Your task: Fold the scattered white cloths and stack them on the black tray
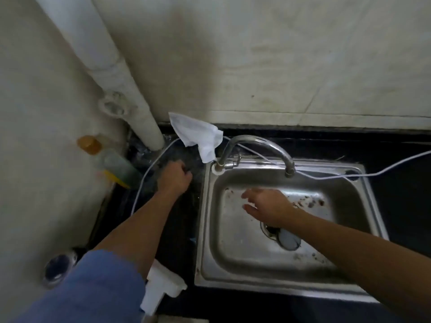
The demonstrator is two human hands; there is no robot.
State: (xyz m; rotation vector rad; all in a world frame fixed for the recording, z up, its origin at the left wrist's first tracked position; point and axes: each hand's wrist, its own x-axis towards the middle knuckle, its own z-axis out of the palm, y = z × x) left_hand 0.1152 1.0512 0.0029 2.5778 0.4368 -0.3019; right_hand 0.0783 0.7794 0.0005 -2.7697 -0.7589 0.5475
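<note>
A crumpled white cloth [196, 136] sits up against the wall just left of the tap, its lower tip near the tap's base. My left hand [175, 177] is below it over the dark glossy counter [177, 229], fingers curled, with nothing visible in them. My right hand [265, 207] hovers over the steel sink [233, 257] with fingers spread and holds nothing. A white folded-looking item [161, 285] lies at the counter's front edge by my left arm. I cannot make out the black tray against the dark counter.
The curved tap [258, 148] arches over the sink. A white cable [384, 167] runs along the counter behind the sink and loops past my left hand. A bottle with an orange cap [105, 159] leans in the left corner beside a white pipe [130, 94].
</note>
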